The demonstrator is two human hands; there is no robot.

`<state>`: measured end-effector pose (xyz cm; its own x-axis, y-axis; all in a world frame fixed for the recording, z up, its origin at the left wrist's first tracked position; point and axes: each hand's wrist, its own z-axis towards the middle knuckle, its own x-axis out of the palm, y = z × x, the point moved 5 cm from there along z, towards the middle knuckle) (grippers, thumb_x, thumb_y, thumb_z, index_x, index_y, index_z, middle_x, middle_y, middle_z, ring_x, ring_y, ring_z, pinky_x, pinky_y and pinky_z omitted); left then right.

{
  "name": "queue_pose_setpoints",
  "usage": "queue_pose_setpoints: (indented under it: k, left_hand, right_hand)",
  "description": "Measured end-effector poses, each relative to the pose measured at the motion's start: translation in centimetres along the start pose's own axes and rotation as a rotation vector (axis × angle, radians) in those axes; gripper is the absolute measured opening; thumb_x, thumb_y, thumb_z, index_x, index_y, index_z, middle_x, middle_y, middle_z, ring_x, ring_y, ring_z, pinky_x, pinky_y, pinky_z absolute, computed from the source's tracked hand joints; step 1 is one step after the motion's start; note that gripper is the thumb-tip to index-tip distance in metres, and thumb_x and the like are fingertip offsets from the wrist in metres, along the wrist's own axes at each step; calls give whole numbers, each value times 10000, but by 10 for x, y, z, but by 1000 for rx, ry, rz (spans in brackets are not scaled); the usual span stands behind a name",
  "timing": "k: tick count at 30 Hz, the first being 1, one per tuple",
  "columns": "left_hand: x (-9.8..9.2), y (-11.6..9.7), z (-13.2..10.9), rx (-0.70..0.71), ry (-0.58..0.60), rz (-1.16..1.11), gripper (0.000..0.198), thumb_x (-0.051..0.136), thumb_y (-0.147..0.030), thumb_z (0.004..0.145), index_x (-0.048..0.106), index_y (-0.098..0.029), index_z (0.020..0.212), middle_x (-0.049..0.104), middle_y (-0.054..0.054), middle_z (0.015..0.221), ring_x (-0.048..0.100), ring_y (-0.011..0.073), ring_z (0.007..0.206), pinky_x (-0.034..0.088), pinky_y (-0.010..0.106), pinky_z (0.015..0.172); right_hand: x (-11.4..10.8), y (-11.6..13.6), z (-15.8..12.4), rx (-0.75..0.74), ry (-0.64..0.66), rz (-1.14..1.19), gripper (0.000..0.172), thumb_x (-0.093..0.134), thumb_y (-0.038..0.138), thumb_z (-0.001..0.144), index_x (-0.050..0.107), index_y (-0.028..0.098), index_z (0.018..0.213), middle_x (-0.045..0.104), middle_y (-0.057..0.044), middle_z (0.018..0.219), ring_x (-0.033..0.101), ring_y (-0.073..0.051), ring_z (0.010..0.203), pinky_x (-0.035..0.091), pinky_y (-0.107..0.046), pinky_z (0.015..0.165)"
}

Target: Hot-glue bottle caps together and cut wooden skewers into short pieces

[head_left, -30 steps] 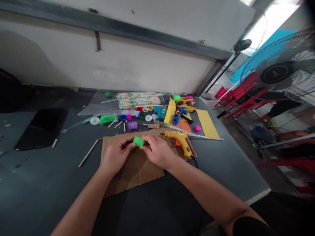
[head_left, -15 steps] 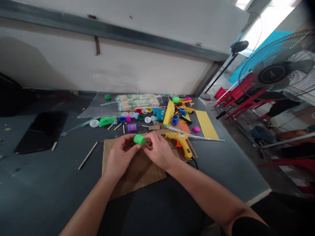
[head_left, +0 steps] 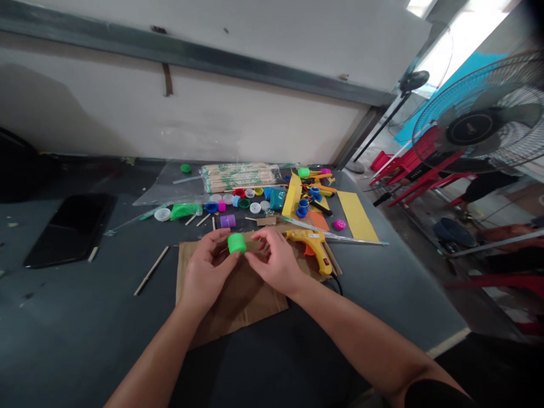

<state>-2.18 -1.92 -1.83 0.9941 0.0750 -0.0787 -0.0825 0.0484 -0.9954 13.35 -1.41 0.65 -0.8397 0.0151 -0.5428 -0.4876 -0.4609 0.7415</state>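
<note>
On dark table: pinching green cap in left hand, above cardboard toward 12 o'clock. Holding right hand parted at cap's 3 o'clock, can't confirm contact. Looks light, stiff, slick-ish; take by side wall, 9 and 3.

Likely a craft workshop: glue gun, cardboard, plastic caps, bagged wooden sticks.

Left hand: I'm watching it pinching a green plastic piece above the cardboard.
Right hand: hovering just beside that piece, thumb and fingertips standing apart.
Glue gun: yellow, lying on the cardboard's right side.
Tabletop: carrying bagged sticks, colored caps and a dark phone.
Fan: I'm seeing it standing far right.
</note>
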Motion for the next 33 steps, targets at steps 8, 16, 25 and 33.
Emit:
queue_pose_setpoints:
  k: [8,16,25,33]
  left_hand:
    - [3,-12,-1,50,86,63,451,644,-291,774,488,-206,1188,618,118,1278,551,258,1219,465,419,1006]
    - [1,-10,0,6,85,83,455,649,-275,755,512,-204,1183,629,108,1267,572,249,1194,477,415,995]
    - [4,-7,-3,21,122,44,433,635,-292,783,537,-221,1199,616,85,1272,589,230,1164,478,398,1001]
    - [2,-1,-1,-23,143,12,395,681,-322,755,593,-206,1123,646,66,1198,623,222,1096,491,399,987]
  right_hand:
    - [4,-8,7,76,96,160,374,663,293,790,578,215,1146,618,-75,1119,608,-184,920,533,-304,716]
    - [5,-6,6,79,80,215,309,651,260,764,605,200,1064,641,-60,1017,610,-154,800,531,-273,641]
    - [-1,1,8,42,61,158,315,634,229,744,624,196,1057,638,-54,978,598,-154,783,526,-279,648]
    - [1,-8,4,152,30,344,444,675,277,746,557,188,1165,640,-66,995,595,-144,761,524,-278,662]
